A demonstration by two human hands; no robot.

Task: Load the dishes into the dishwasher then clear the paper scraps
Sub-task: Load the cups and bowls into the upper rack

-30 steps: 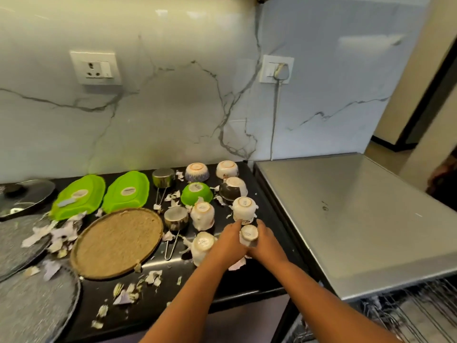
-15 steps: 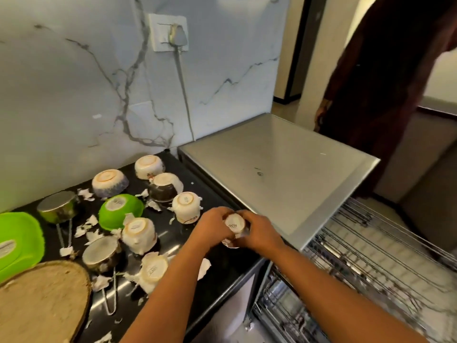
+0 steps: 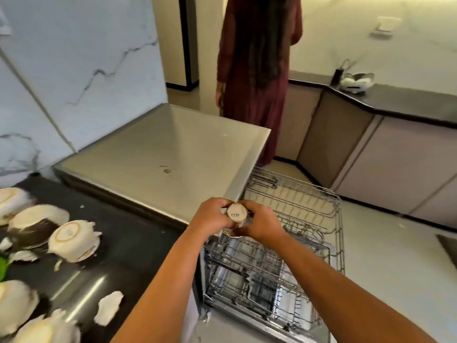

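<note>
A small white cup (image 3: pixel 237 213), upside down with its base toward me, is held between both hands above the near corner of the pulled-out dishwasher rack (image 3: pixel 296 219). My left hand (image 3: pixel 210 216) grips its left side and my right hand (image 3: pixel 263 221) grips its right side. On the black counter (image 3: pixel 128 243) at the left lie several overturned white cups (image 3: pixel 74 240) and bowls wrapped in torn paper, with a loose paper scrap (image 3: pixel 108 308) near the front edge.
The steel dishwasher top (image 3: pixel 160 154) fills the middle. A lower wire rack (image 3: pixel 259 293) shows beneath the upper one. A person in a dark red dress (image 3: pixel 257 70) stands behind the dishwasher. Cabinets and a dark counter (image 3: pixel 395 102) run along the right.
Both hands lifted the small cup off the black counter and carried it right, over the dishwasher rack. My view swung right, bringing the racks and the standing person into sight.
</note>
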